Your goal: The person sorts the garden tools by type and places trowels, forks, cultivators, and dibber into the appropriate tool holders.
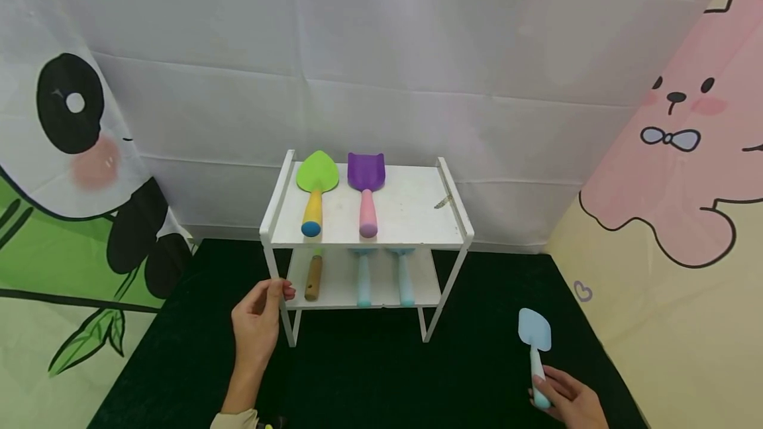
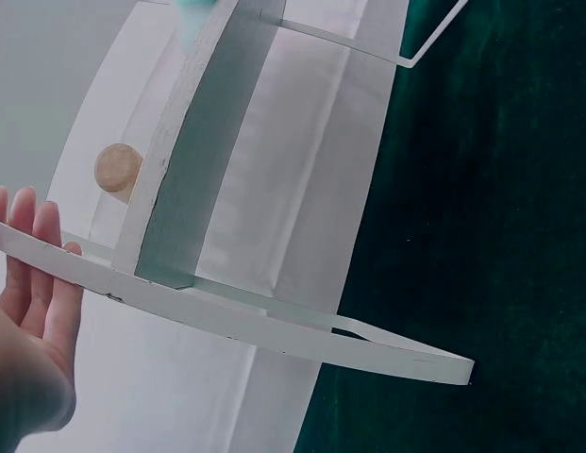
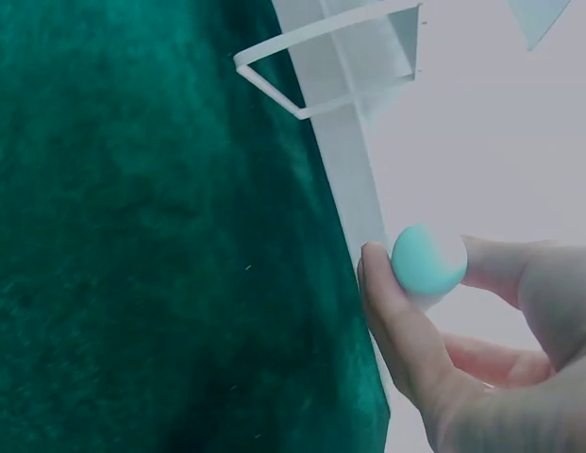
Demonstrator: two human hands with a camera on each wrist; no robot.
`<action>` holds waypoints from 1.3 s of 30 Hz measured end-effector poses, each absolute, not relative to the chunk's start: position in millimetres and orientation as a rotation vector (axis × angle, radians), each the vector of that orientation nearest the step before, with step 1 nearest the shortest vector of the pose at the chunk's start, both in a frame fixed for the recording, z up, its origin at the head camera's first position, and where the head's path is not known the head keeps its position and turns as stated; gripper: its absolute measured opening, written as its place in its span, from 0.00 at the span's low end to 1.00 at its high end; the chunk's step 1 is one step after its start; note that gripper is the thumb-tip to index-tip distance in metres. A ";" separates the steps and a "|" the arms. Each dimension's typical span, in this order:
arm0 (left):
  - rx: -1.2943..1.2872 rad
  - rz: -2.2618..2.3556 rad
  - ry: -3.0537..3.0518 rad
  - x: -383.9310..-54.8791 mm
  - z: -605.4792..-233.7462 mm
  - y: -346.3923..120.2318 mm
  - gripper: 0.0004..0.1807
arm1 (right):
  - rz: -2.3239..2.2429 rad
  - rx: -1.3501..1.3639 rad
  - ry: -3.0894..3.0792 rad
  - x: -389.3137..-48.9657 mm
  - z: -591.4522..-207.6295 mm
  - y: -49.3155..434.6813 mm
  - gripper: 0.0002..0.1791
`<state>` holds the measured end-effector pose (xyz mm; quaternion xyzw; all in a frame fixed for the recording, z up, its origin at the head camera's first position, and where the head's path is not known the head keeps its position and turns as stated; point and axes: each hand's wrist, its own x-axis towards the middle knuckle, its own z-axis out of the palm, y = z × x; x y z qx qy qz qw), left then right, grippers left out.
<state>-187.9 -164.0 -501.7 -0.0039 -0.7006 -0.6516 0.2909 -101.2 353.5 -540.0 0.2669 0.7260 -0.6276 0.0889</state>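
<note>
My left hand holds the front left leg of a small white two-tier shelf; its fingers pass behind the leg in the left wrist view. Off to the right, my right hand grips a light blue toy shovel by its handle, blade up. In the right wrist view only the round handle end shows between thumb and fingers. On the upper tier lie a green shovel with a yellow handle and a purple one with a pink handle.
The lower tier holds a brown-handled tool and two tools with light blue handles, their heads mostly hidden by the upper tier. Dark green cloth covers the surface underneath. A white sheet hangs behind, with cartoon-printed panels on both sides.
</note>
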 end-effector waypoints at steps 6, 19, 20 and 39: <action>0.000 -1.740 -1.868 -190.0 -505.5 -164.7 0.12 | -1.876 0.776 2.173 -101.1 -524.4 343.0 0.54; -0.001 -1.750 -1.851 -189.4 -504.6 -163.5 0.11 | -1.878 0.743 2.236 -90.0 -490.8 317.3 0.53; -0.002 -1.752 -1.850 -189.4 -504.7 -163.5 0.11 | -1.879 0.744 2.239 -88.5 -488.1 315.2 0.52; 0.018 -1.728 -1.861 -179.1 -485.4 -156.2 0.12 | -1.867 0.665 2.326 -65.5 -444.5 280.8 0.36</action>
